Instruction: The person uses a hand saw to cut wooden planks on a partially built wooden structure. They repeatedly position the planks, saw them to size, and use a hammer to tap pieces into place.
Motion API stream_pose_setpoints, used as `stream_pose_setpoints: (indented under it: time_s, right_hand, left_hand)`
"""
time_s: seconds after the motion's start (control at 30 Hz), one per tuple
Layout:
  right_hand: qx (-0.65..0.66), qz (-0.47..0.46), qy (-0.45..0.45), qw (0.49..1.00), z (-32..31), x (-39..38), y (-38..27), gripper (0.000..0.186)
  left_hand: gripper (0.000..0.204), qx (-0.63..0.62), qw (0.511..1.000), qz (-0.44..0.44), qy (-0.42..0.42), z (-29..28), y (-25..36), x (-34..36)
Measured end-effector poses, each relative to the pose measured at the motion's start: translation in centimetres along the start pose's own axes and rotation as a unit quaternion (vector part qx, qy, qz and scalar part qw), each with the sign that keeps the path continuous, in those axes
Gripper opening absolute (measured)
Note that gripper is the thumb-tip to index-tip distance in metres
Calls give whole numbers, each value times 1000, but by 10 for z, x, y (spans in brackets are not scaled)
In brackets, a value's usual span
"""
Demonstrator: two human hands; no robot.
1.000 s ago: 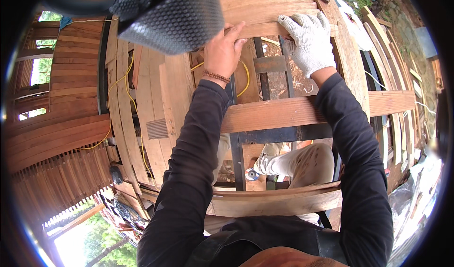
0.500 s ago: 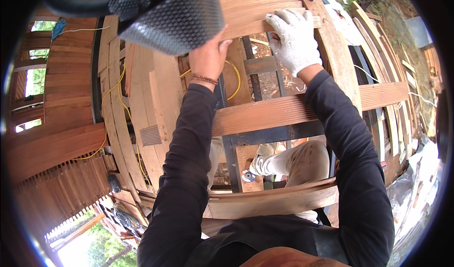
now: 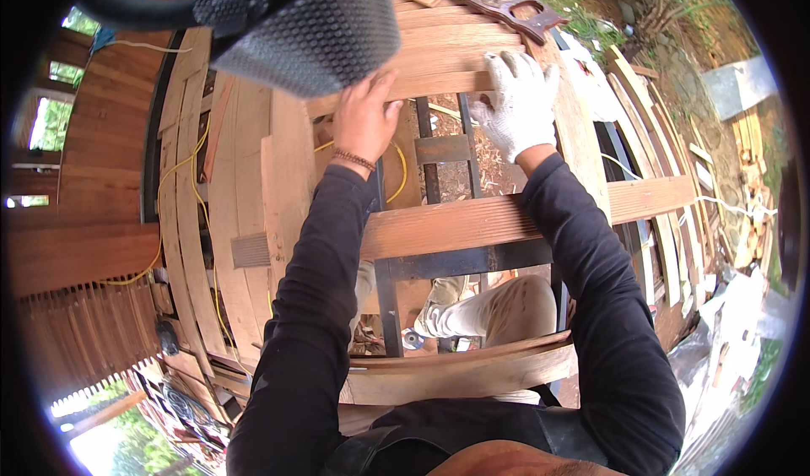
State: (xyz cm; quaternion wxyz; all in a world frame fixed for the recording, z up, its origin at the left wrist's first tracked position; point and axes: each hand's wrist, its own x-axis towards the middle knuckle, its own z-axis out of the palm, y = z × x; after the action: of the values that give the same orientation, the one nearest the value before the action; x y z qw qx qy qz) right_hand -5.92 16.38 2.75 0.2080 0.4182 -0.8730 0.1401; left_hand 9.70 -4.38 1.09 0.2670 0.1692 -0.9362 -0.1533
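Note:
Several wooden slats lie side by side, and the nearest slat [image 3: 439, 82] spans the frame in front of me. My left hand [image 3: 364, 123], bare with a beaded bracelet, rests by its left end with fingers stretched out. At the right end my right hand [image 3: 519, 109], in a white knit glove, lies over the slat with fingers spread and thumb apart near its front edge. Beyond the right hand, a handsaw [image 3: 510, 8] with a brown wooden handle lies on the slats. Closer to me, a grooved reddish board [image 3: 456, 225] crosses under my right forearm.
A dark dimpled flap [image 3: 312, 33] hangs at the top, blocking part of the view. Open gaps in the black metal frame [image 3: 388, 307] show ground below. Yellow cord [image 3: 201, 151] runs across boards at left. A disc tool [image 3: 413, 339] sits by my foot. Planks [image 3: 650, 172] lie at right.
The view has shifted, bringing the whole saw handle into sight. My left fingers have come out from behind the dark flap and straightened. My right hand stays at the slat's right end.

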Motion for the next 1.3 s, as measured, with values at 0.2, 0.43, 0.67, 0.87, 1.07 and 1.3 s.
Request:
stream_pose_setpoints:
  time_s: [0.2,0.43,0.67,0.87,1.07,1.3]
  right_hand:
    - [43,-54,115,991,0,0,7,71]
    - [364,-22,-163,917,-19,-98,-59,42]
    - [157,-128,-169,965,-30,-132,-120,42]
    - [97,-142,-197,965,-38,-129,-127,43]
    - [91,-172,-202,960,-41,-118,-132,53]
    - [68,-131,-246,958,-50,-120,-128,60]
  left_hand:
    - [42,-143,980,-11,138,-122,17,-53]
    - [21,-149,893,-272,326,-311,-117,-354]
    - [38,11,727,-687,-17,-136,-175,-670]
    - [83,34,643,-711,-283,-19,-232,-671]
    - [99,107,686,-637,-335,30,-265,-681]
    - [51,170,701,-623,-304,42,-271,-689]
